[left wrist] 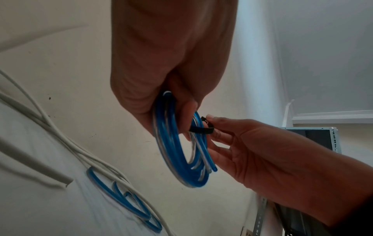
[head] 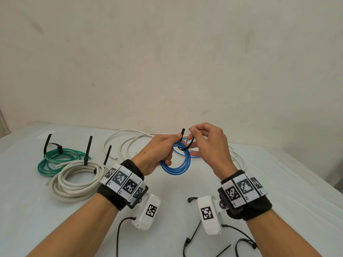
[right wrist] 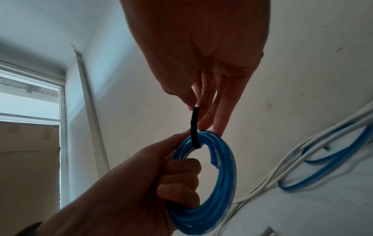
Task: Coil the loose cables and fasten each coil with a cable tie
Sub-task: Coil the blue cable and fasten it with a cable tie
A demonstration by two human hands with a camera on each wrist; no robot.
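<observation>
Fastening step, centre of the head view: blue cable coil clutched in the curled left hand above the counter, black cable tie looped through it, one end pinched by the right hand. Next, by judgement: feed tail into head, pull snug. At left, green coil and white coil already tied.

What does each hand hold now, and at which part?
Left hand grips the blue coil at its upper left side; right hand pinches the black cable tie near its end.
</observation>
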